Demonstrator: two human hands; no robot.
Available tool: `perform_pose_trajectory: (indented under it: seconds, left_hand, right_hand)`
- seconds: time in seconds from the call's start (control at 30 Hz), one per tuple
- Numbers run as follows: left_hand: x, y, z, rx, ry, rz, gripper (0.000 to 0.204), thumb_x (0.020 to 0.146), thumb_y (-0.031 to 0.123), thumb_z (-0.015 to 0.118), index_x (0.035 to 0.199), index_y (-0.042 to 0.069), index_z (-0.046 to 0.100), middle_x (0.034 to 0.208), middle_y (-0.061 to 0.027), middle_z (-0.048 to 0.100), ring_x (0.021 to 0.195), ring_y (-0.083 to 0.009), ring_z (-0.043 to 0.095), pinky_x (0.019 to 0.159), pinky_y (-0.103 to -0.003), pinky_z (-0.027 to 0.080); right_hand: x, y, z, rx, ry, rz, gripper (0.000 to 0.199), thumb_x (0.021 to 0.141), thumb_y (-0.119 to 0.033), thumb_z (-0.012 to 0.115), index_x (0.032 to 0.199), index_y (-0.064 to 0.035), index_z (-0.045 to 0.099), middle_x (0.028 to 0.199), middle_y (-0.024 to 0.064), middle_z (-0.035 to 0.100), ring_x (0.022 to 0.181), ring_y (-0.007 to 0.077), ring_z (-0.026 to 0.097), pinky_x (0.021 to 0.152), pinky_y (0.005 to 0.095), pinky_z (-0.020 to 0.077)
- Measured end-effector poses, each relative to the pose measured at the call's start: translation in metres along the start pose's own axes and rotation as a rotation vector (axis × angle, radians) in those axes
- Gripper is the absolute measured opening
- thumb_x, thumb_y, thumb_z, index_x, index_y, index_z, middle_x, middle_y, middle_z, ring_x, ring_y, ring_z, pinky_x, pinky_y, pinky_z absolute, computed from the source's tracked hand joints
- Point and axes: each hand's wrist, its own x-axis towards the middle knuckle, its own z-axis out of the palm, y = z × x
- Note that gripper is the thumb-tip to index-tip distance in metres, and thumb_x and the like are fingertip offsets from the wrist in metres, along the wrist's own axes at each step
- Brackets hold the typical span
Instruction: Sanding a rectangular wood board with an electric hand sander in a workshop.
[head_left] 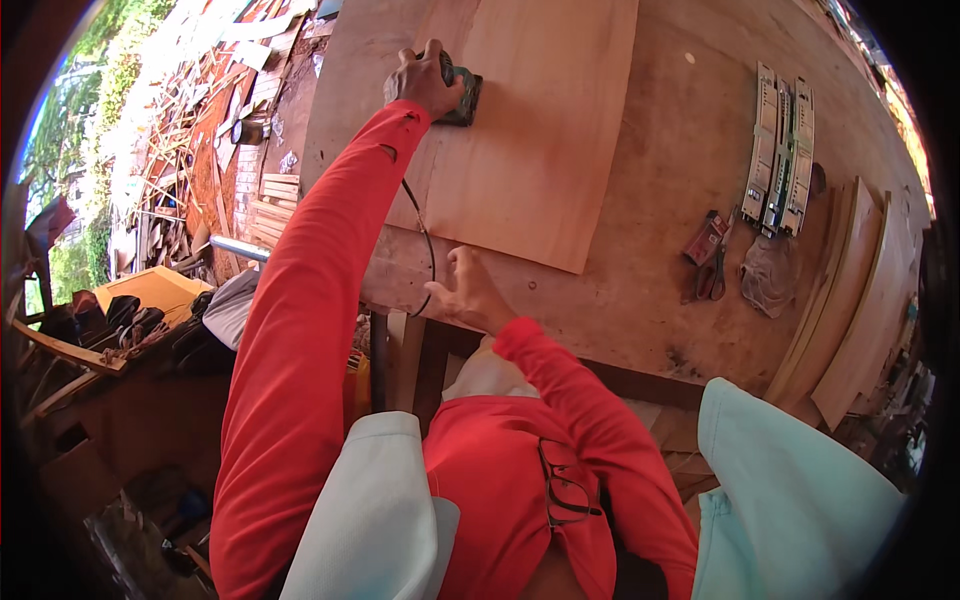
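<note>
My left hand (425, 78) reaches far out and is closed over a small dark green power sander (462, 98). The sander sits flat on a thin plywood sheet (540, 150) that lies on a worn wooden workbench (660, 200). A black cable (428, 240) runs back from the sander along my red sleeve to the bench's near edge. My right hand (470, 292) rests on that edge, just below the sheet's near side. Its fingers are spread, it holds nothing, and the cable passes right beside it.
Metal drawer slides (780, 150) lie at the bench's right, with red-handled pliers (708, 262) and a crumpled plastic bag (768, 275) below them. Curved plywood strips (850, 300) lean at the right end. Scrap wood (200, 130) covers the ground at left. Glasses (567, 487) hang on my shirt.
</note>
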Motion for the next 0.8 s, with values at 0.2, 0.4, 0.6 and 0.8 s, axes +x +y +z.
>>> perform_pose_trajectory:
  seconds: [0.2, 0.4, 0.6, 0.8]
  left_hand:
    - [-0.039, 0.006, 0.005, 0.0, 0.015, -0.006, 0.06, 0.084, 0.045, 0.071, 0.131, 0.015, 0.05, 0.122, -0.028, 0.055, 0.097, -0.05, 0.069, 0.082, -0.056, 0.058]
    - [-0.08, -0.003, -0.003, -0.024, -0.014, -0.042, 0.058, 0.083, 0.042, 0.073, 0.129, 0.015, 0.049, 0.121, -0.0274, 0.054, 0.095, -0.0503, 0.068, 0.081, -0.057, 0.057]
    - [-0.124, -0.005, -0.004, -0.059, 0.011, -0.066, 0.057, 0.084, 0.038, 0.073, 0.129, 0.015, 0.048, 0.119, -0.027, 0.053, 0.092, -0.05, 0.068, 0.08, -0.057, 0.057]
    - [-0.162, -0.019, 0.001, -0.076, 0.034, -0.097, 0.058, 0.083, 0.037, 0.074, 0.131, 0.017, 0.049, 0.119, -0.0253, 0.054, 0.092, -0.0486, 0.068, 0.079, -0.057, 0.057]
  right_hand:
    - [0.022, -0.002, 0.068, 0.59, -0.053, 0.425, 0.069, 0.082, -0.027, 0.081, 0.131, 0.0052, 0.044, 0.108, 0.0239, 0.062, 0.102, 0.0331, 0.062, 0.09, 0.0444, 0.0519]
    - [0.008, 0.016, 0.106, 0.691, -0.158, 0.399, 0.05, 0.084, -0.021, 0.075, 0.122, 0.0035, 0.053, 0.094, 0.0127, 0.064, 0.087, 0.0232, 0.064, 0.079, 0.0379, 0.0526]
    - [-0.019, 0.015, 0.127, 0.765, -0.365, 0.255, 0.02, 0.087, -0.013, 0.066, 0.099, 0.0005, 0.059, 0.079, 0.0089, 0.066, 0.075, 0.0184, 0.064, 0.069, 0.0344, 0.0522]
    - [-0.07, 0.004, 0.121, 0.839, -0.566, 0.381, 0.013, 0.089, -0.011, 0.06, 0.099, -0.0037, 0.058, 0.087, 0.0087, 0.07, 0.085, 0.0155, 0.065, 0.081, 0.03, 0.0488]
